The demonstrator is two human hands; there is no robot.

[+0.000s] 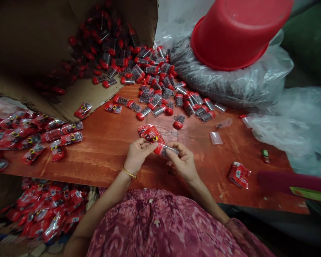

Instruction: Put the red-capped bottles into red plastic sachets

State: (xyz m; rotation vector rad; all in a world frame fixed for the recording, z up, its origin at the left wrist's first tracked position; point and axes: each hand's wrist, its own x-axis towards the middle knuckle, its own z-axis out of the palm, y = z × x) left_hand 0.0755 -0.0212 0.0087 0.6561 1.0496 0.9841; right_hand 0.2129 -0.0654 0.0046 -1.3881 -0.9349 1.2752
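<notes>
My left hand (137,154) pinches a red printed sachet (152,135) just above the red-brown table (104,153). My right hand (182,160) grips a small clear vial with a red cap (164,150), filled with dark bits, and holds it against the sachet's mouth. Both hands meet near the table's front edge, fingers closed. A gold bangle sits on my left wrist.
A heap of red-capped vials (155,85) spills from a tipped cardboard box (42,46). Filled sachets (29,137) lie at the left and on the floor (42,210). A red bucket (235,32) rests on a plastic bag of dark material (230,82). A sachet stack (238,174) lies at right.
</notes>
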